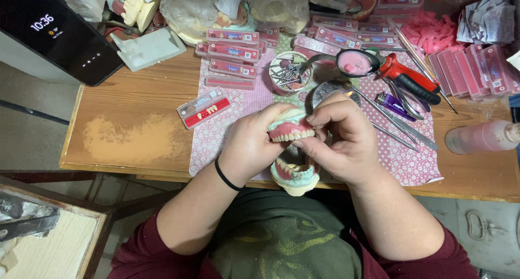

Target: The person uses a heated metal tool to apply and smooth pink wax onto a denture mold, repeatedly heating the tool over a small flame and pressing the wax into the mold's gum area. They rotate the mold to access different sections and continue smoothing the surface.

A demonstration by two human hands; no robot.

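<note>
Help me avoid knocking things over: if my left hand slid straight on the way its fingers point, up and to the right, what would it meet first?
Probably the left hand would first press into the denture it holds, then the right hand; beyond, likely the round metal lid.

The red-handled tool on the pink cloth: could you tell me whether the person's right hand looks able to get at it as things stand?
Probably not at once. The right hand is busy gripping the denture together with the left hand. The red-handled tool itself lies uncovered on that side, so the way looks free once the hand lets go.
</note>
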